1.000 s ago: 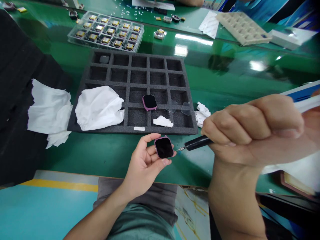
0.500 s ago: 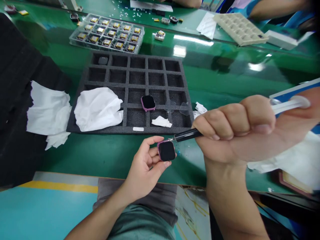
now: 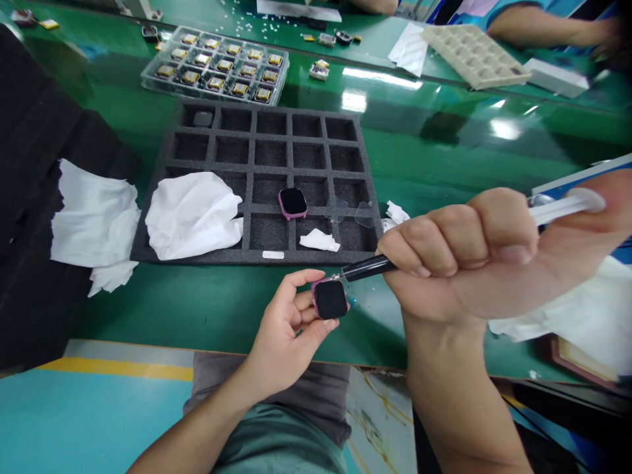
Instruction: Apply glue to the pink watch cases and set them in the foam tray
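Note:
My left hand (image 3: 286,329) pinches a purple-framed smartwatch body (image 3: 330,299) between thumb and fingers, black screen facing up, just above the bench's near edge. In my right hand (image 3: 459,243) is a black-barrelled syringe (image 3: 368,267), the fingers wrapped round it and the thumb on its white plunger. The syringe's thin metal tip meets the top edge of the watch frame, near my left index finger. Beyond the hands, a second purple smartwatch (image 3: 293,203) rests across the dividers of a black foam tray (image 3: 269,260).
White cloths (image 3: 195,214) lie on the foam tray and to its left, beside black foam (image 3: 39,197). Behind sits a clear tray (image 3: 217,92) of small parts with yellow tops. A beige tray (image 3: 474,56) and a co-worker's arm (image 3: 548,26) are at far right.
The syringe tip has slid slightly left along the watch's top edge. The clear tray and a small part near it have shifted slightly right. The co-worker's arm at far right has moved.

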`<state>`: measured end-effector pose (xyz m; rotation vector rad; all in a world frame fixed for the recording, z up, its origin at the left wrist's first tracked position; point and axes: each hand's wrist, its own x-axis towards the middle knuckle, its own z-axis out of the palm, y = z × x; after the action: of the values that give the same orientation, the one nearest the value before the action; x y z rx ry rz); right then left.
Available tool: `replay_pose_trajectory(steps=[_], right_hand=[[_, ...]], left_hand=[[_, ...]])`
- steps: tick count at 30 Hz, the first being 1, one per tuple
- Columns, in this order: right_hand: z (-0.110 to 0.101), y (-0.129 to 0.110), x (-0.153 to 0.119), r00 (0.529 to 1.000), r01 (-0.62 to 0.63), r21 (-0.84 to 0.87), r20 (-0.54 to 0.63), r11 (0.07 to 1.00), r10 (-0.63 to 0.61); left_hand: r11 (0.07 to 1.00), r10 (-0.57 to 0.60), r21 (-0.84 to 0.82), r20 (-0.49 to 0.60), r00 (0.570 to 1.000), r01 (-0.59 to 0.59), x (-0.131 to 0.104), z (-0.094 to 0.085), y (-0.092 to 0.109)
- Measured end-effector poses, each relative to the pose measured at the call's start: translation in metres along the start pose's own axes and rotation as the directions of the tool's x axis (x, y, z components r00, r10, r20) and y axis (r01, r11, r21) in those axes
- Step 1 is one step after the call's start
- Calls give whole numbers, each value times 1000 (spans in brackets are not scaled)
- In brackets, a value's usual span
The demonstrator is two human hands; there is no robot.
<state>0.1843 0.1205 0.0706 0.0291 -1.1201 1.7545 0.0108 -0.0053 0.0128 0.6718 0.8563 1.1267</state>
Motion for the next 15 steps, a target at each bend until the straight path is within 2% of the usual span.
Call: replay_pose_trajectory(steps=[2, 5, 11, 15], right_hand=[[-10, 2, 3, 995, 26, -7, 97, 1000, -25], [-13, 2, 6, 997, 20, -65, 80, 998, -15], [0, -1, 6, 1000, -2, -138, 31, 990, 6], [-6, -1, 7, 997, 24, -134, 72, 991, -15]], left_hand=[[1000, 3, 1, 0, 1000, -3, 0, 0, 0], [1000, 3, -2, -3, 1000, -3, 0, 0, 0], [1000, 6, -12, 4, 1000, -6, 0, 1, 1], [1000, 1, -18, 4, 1000, -1, 0, -1, 0]])
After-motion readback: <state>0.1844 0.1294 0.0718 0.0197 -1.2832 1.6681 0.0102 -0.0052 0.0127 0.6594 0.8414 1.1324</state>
